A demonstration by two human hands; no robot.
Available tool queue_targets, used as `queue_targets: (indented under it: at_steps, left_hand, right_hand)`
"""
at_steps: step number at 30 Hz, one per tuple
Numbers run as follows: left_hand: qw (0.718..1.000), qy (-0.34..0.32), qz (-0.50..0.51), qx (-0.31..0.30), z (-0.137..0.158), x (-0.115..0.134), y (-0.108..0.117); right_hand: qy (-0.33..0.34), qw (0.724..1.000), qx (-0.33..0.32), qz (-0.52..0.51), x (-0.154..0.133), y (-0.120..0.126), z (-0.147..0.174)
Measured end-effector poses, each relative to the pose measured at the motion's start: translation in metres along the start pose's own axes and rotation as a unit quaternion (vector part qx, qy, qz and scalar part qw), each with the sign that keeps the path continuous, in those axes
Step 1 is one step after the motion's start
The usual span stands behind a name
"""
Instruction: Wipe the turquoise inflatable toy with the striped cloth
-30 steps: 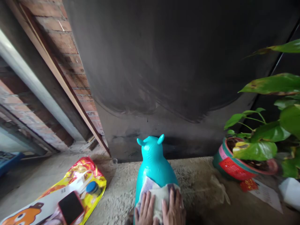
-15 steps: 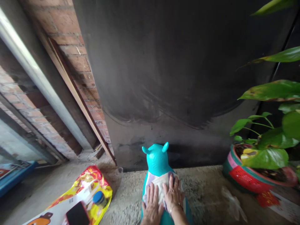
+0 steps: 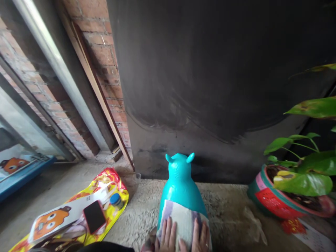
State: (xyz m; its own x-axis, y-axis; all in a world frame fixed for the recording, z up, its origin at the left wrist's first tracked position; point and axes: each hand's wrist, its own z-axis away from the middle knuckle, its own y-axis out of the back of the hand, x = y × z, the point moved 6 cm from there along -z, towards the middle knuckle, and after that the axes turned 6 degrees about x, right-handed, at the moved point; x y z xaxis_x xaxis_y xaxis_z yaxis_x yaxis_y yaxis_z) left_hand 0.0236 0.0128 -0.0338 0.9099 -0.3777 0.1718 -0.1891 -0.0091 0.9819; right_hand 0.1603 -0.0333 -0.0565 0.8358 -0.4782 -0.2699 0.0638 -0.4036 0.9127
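2 hands (image 3: 166, 240) (image 3: 200, 239) press cloth (image 3: 183, 219) against turquoise toy (image 3: 180, 187)

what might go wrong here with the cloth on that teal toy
The striped cloth might slide on the glossy teal toy, with the left hand and right hand laid over it. Pushing hard could perhaps shift the toy toward the dark panel beyond. The phone on the yellow bag at floor level may get stepped on.

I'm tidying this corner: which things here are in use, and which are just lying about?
In use: striped cloth under left hand and right hand; turquoise inflatable animal beneath it.
Lying about: phone, blue-capped jar, yellow-and-red bag, potted plant.
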Motion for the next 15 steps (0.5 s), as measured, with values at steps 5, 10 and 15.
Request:
queue_targets:
  at_steps: [5, 10, 15]
  left_hand:
    - [0.995, 0.005, 0.057, -0.081, -0.036, -0.001, 0.003]
    - [0.977, 0.073, 0.123, -0.160, -0.069, 0.000, 0.014]
    - [0.967, 0.065, 0.140, -0.204, -0.064, -0.004, 0.025]
  right_hand:
    - [-0.037, 0.994, -0.103, 0.024, -0.025, 0.008, -0.058]
    - [-0.044, 0.992, -0.109, 0.033, -0.042, 0.007, -0.101]
    - [-0.020, 0.995, -0.097, 0.009, -0.036, 0.006, -0.090]
